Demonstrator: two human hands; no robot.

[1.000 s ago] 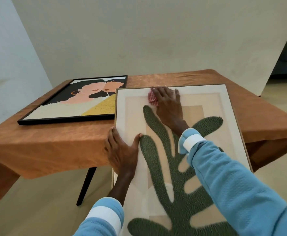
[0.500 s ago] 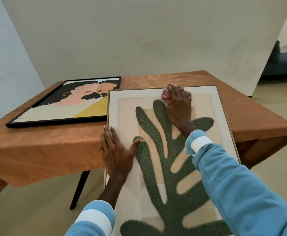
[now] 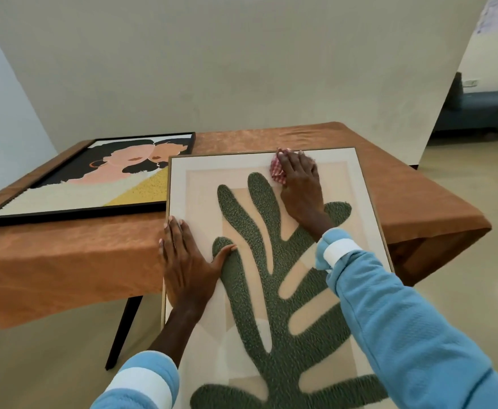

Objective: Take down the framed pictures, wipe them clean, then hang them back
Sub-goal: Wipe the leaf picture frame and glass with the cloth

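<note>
As right grip (image 3: 299, 184) presses cloth (image 3: 277, 172), leaf picture (image 3: 256, 261) beneath

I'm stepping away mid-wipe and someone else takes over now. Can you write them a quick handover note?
Left hand lies flat on the leaf picture, at its left edge.
Right hand presses the checked cloth near its top edge.
The leaf picture lies partly on the table, overhanging toward you; the black-framed picture lies flat beside it, left.
Done: both taken down.
Left: finish wiping, hang both back.
</note>
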